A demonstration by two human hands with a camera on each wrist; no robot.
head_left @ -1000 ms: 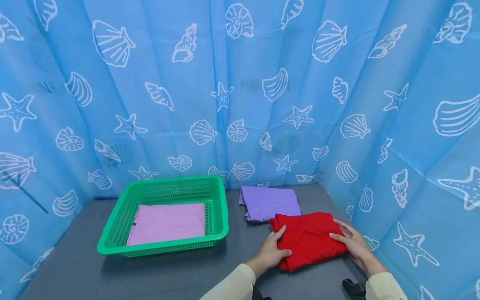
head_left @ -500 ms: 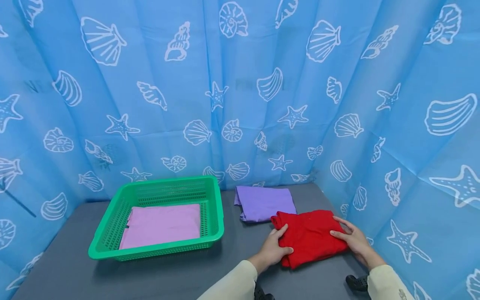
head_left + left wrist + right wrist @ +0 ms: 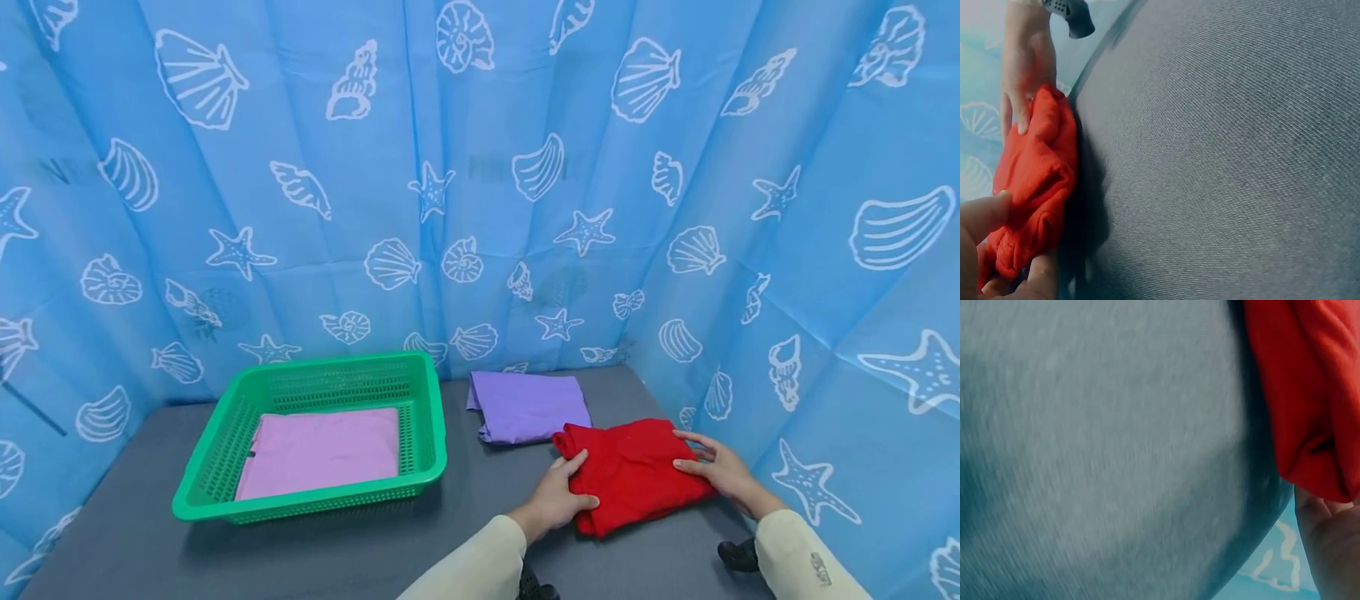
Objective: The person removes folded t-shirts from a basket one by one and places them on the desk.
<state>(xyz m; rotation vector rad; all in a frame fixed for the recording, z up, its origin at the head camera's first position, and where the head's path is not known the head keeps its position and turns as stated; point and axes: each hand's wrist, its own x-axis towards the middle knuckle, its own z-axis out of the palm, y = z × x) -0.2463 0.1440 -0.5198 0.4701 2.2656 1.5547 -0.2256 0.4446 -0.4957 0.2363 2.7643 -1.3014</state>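
One red cloth (image 3: pixel 637 471) is gripped by the left hand (image 3: pixel 558 498) and right hand (image 3: pixel 726 472), with one purple cloth (image 3: pixel 528 406) just beyond.

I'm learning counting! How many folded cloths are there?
3: pink one in the green basket, purple one on the table, red one between the hands. More could hide underneath.

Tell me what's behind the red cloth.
Behind the red cloth and to its left lies a folded purple cloth; beyond both hangs the blue curtain. The red cloth hides the purple one's near right corner, so whether they touch there cannot be seen.
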